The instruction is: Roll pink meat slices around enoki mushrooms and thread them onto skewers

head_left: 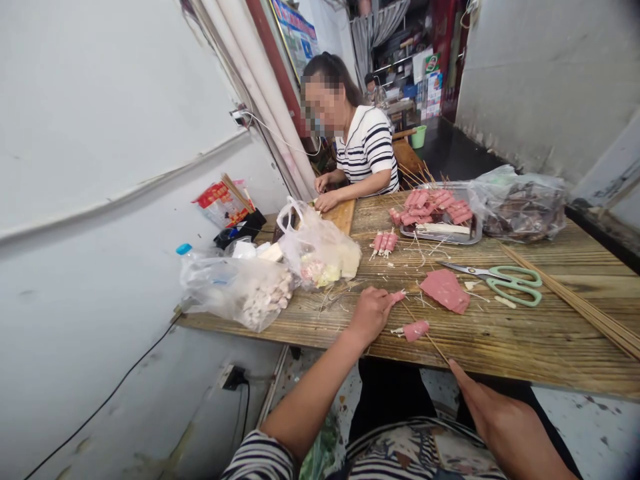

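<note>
My left hand is closed, pinching a small pink meat roll with white enoki ends sticking out. In my right hand is a thin bamboo skewer, slanting up toward that roll; whether its tip has entered the roll I cannot tell. Another enoki roll lies at the skewer's middle, and I cannot tell if it is threaded on or beside it. A flat pink meat slice rests just beyond, with green-handled scissors to its right. Farther back sit several finished rolls side by side.
A metal tray holds skewered pink rolls. Beside it is a plastic bag of dark food. Bamboo skewers lie at right. Plastic bags of food stand at left. A co-worker works at a board across the table.
</note>
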A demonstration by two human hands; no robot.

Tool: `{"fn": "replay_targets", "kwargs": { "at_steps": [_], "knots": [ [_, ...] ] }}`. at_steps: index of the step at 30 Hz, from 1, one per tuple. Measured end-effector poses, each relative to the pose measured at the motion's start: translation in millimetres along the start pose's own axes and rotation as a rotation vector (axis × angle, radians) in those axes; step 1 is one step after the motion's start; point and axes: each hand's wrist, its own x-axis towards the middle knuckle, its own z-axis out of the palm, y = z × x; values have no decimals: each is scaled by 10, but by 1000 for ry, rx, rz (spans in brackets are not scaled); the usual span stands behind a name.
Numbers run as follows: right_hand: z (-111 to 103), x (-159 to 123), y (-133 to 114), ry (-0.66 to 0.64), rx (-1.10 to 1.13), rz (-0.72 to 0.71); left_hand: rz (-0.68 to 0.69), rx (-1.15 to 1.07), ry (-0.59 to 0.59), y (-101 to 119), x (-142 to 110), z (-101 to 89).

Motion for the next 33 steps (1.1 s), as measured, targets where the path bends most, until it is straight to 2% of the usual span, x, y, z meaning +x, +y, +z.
{"fn": "replay_targets", "kwargs": {
  "at_steps": [3,12,24,33],
  "knots": [
    [-15,8,-5,-27,-9,-45,4,-11,-13,-9,5,-1],
    [-45,16,14,-76,11,-31,13,7,-46,-1,30,-37],
    [-44,50,1,-47,52,-4,24,13,-78,-12,50,-54],
    [-11,30,12,-54,48,12,29,-5,-60,-10,51,-52]
  ]
}}
